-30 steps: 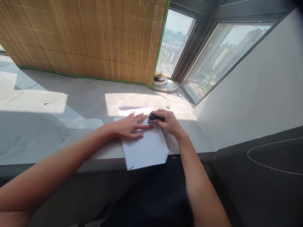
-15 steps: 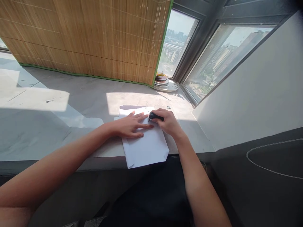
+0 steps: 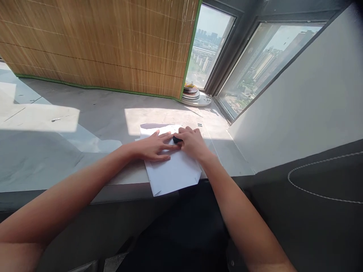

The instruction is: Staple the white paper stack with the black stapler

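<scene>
White folded paper lies on the pale ledge, its near edge hanging over the front. My left hand rests flat on the paper's left part with its fingers spread. On the upper right of the paper, my right hand is wrapped round a small black stapler, beside my left fingertips. Most of the stapler is hidden under my right fingers.
A bamboo blind hangs over the back of the ledge. Stacked plates stand in the corner by the windows. Small staple strips lie behind my right hand. A white wall rises at the right.
My right hand has closed further over the stapler, covering more of it, and has shifted slightly left. The whole view has moved a little. My left hand stays spread on the paper.
</scene>
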Demonstrator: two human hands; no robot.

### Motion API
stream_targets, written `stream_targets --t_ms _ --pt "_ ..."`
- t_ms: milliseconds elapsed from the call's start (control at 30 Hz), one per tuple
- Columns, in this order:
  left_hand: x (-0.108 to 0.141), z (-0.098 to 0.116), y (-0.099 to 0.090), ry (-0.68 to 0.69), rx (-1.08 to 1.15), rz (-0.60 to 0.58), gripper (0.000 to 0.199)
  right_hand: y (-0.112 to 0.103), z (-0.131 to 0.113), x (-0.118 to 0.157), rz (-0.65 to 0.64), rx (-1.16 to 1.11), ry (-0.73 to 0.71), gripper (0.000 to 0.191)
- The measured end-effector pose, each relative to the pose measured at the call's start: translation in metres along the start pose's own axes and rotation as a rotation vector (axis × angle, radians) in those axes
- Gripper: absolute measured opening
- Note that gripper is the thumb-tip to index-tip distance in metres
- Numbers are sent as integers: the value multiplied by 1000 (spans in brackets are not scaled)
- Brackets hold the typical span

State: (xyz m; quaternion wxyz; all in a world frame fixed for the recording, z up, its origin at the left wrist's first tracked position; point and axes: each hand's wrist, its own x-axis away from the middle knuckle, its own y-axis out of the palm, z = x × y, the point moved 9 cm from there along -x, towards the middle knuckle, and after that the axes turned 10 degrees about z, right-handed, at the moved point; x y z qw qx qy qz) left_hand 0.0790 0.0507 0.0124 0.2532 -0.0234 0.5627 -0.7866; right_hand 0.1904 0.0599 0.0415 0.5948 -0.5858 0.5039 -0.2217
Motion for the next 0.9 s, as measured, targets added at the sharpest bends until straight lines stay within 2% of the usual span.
stream_targets --t_ms 100,233,433,567,633,700,767,833,900 --pt "0 0 -6 14 22 48 54 -2 -2 2 39 11 2 27" --pt "2 -3 -9 -14 5 43 53 -23 14 12 194 -104 51 31" --pt "5 -12 -4 -7 -58 23 67 -40 67 31 345 -81 335 29" --pt "5 -16 0 -15 -95 -11 75 -34 80 37 321 -154 406 46" --pt "4 -17 -6 -27 -86 13 78 -38 83 40 349 -154 474 47" --pt "2 -24 -25 -82 -57 166 74 -50 81 42 456 -140 553 46" --pt "8 -42 -59 -210 -32 467 61 -63 66 40 590 -136 571 49" --pt "25 -67 -88 -364 -17 735 51 -67 37 32 647 -164 519 51" --pt "50 -94 -110 -544 -7 987 45 -62 -2 18 628 -216 407 52"
